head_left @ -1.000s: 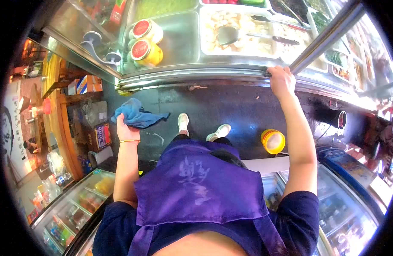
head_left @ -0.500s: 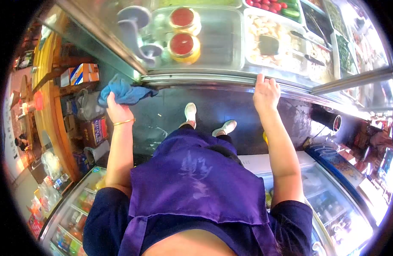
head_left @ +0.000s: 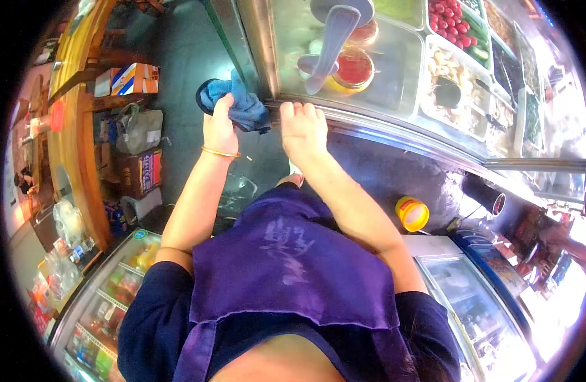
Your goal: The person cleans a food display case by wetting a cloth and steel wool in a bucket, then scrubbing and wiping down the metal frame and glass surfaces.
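Note:
My left hand point(head_left: 221, 134) is closed on a crumpled blue cloth point(head_left: 247, 109), held beside the metal-framed corner of a glass display case. My right hand point(head_left: 304, 137) has its fingers curled over the metal rail point(head_left: 353, 120) along the case's near edge, a short way right of the cloth. Behind the glass stand a jar with a red lid point(head_left: 355, 66) and another partly hidden one. A grey-white object with round ends point(head_left: 334, 44) is close to them. Farther right is a tray of pale pieces point(head_left: 440, 67).
Wooden shelves on the left hold an orange-and-white box point(head_left: 137, 79) and a plastic bag point(head_left: 139, 130). On the dark floor at right sits a yellow tub point(head_left: 412, 214). Glass-topped freezers point(head_left: 481, 305) flank me on both sides near my elbows.
My right hand has moved left along the rail, closer to my left hand. The cloth in my left hand has shifted right and up to the case corner. My view has turned left.

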{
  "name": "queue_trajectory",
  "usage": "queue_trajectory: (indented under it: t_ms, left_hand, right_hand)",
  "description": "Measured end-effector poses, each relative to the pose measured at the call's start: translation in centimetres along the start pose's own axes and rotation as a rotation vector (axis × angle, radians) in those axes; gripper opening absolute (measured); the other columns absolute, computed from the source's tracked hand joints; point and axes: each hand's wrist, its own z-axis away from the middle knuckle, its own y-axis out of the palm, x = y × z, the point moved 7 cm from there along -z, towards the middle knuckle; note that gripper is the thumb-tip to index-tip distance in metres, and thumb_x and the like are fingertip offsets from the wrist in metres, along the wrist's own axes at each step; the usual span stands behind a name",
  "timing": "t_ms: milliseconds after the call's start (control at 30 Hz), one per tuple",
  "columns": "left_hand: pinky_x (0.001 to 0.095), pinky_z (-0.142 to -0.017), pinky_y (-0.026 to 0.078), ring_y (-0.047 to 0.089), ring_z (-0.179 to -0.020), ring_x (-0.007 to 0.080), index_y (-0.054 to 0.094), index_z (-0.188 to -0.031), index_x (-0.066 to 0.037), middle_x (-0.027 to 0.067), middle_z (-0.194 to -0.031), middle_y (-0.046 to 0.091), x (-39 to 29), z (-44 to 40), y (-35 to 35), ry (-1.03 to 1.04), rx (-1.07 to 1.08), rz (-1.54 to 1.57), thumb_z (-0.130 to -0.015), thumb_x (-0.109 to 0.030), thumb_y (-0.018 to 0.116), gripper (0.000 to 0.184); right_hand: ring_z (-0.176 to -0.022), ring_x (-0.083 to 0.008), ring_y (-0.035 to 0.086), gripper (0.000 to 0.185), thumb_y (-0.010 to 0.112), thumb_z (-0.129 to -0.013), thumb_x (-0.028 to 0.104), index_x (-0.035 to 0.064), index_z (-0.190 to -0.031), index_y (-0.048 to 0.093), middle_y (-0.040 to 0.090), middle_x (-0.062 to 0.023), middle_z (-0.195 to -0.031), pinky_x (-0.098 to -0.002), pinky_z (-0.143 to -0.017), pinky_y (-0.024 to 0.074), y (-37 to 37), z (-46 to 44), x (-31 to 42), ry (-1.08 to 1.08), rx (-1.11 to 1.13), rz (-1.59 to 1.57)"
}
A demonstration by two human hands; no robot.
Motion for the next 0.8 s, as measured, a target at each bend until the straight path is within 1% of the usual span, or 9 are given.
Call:
queue_trajectory:
  t_ms: [133, 200, 267, 367, 433, 467, 567, 667, 800]
  left_hand:
    - [0.0375, -0.091, 0.051, 0.064, -0.102, 0.0195, 0.061, -0.114, -0.01, 0.0036, -0.11, 0.066, 0.0, -0.6, -0.9, -0.074, -0.033, 0.021, -0.093, -0.017, 0.059, 0.022]
    - [0.0381, -0.092, 0.051, 0.064, -0.102, 0.0204, 0.061, -0.114, -0.008, 0.0049, -0.11, 0.066, 0.3, -0.9, -2.1, -0.079, -0.031, 0.028, -0.093, -0.016, 0.058, 0.023]
    - [0.0376, -0.089, 0.052, 0.064, -0.099, 0.0197, 0.061, -0.111, -0.006, 0.005, -0.106, 0.065, -0.2, -0.3, -2.6, -0.079, -0.023, 0.035, -0.093, -0.015, 0.058, 0.02]
    - [0.0367, -0.087, 0.052, 0.065, -0.094, 0.0196, 0.061, -0.108, -0.004, 0.0054, -0.104, 0.065, 0.0, 1.0, -4.8, -0.098, -0.057, 0.024, -0.092, -0.014, 0.057, 0.019]
    - [0.0365, -0.087, 0.052, 0.065, -0.094, 0.0198, 0.062, -0.108, -0.003, 0.0059, -0.103, 0.066, 0.7, 2.3, -6.9, -0.138, -0.145, -0.016, -0.092, -0.014, 0.057, 0.019]
    - [0.0365, -0.086, 0.052, 0.065, -0.094, 0.0201, 0.062, -0.109, -0.002, 0.0067, -0.103, 0.066, 1.4, 2.9, -7.9, -0.151, -0.14, -0.029, -0.092, -0.014, 0.056, 0.022]
    - [0.0373, -0.086, 0.054, 0.067, -0.094, 0.0222, 0.062, -0.111, 0.0, 0.0096, -0.105, 0.067, 3.8, 4.6, -9.3, -0.205, -0.157, -0.014, -0.091, -0.015, 0.055, 0.026]
    - [0.0375, -0.085, 0.054, 0.067, -0.094, 0.023, 0.062, -0.11, -0.001, 0.0104, -0.105, 0.068, 5.6, 6.6, -8.3, -0.337, -0.183, -0.01, -0.091, -0.016, 0.054, 0.025]
    - [0.0376, -0.085, 0.053, 0.066, -0.098, 0.022, 0.062, -0.109, -0.005, 0.0075, -0.104, 0.067, 6.9, 6.8, -6.2, -0.353, -0.156, 0.037, -0.092, -0.017, 0.056, 0.022]
  right_hand:
    - [-0.09, -0.0326, 0.059, 0.021, 0.059, -0.08, 0.017, 0.0122, -0.101, 0.057, 0.065, -0.0112, -0.085, -0.0489, -0.076, 0.0425, -1.2, 1.1, -4.4, 0.038, 0.166, 0.048]
    - [-0.091, -0.0363, 0.059, 0.028, 0.064, -0.076, 0.017, 0.0143, -0.104, 0.06, 0.061, -0.0156, -0.082, -0.0501, -0.079, 0.043, -3.9, 3.3, -8.0, 0.058, 0.075, 0.077]
    - [-0.093, -0.0378, 0.06, 0.033, 0.067, -0.075, 0.019, 0.0161, -0.108, 0.063, 0.064, -0.0177, -0.091, -0.0486, -0.085, 0.0433, -4.8, 5.4, -13.6, 0.304, 0.25, 0.198]
    - [-0.091, -0.0285, 0.061, 0.042, 0.076, -0.07, 0.016, 0.012, -0.108, 0.058, 0.065, -0.0082, -0.083, -0.0432, -0.086, 0.0424, -8.1, 8.1, -17.4, 0.299, 0.097, 0.355]
    - [-0.091, -0.0295, 0.061, 0.018, 0.058, -0.084, 0.016, 0.0104, -0.1, 0.056, 0.068, -0.0095, -0.089, -0.0439, -0.087, 0.0427, -7.1, 7.4, -15.6, 0.299, 0.159, 0.44]
    - [-0.091, -0.0289, 0.062, 0.015, 0.056, -0.085, 0.016, 0.0097, -0.098, 0.056, 0.068, -0.0094, -0.089, -0.0439, -0.086, 0.0432, -6.0, 6.8, -14.9, 0.3, 0.172, 0.497]
    - [-0.089, -0.03, 0.063, 0.015, 0.053, -0.087, 0.017, 0.0088, -0.098, 0.057, 0.067, -0.0099, -0.084, -0.0446, -0.083, 0.044, -4.8, 6.1, -13.8, 0.306, 0.172, 0.524]
    - [-0.078, -0.0313, 0.062, 0.012, 0.055, -0.083, 0.015, 0.0088, -0.093, 0.057, 0.065, -0.0114, -0.074, -0.0422, -0.079, 0.044, -1.0, 2.6, -8.6, 0.298, 0.308, 0.236]
    - [-0.082, -0.0286, 0.062, 0.015, 0.057, -0.08, 0.017, 0.012, -0.094, 0.06, 0.066, -0.0083, -0.08, -0.0417, -0.079, 0.0441, -0.3, -0.6, -0.8, -0.037, 0.056, 0.274]
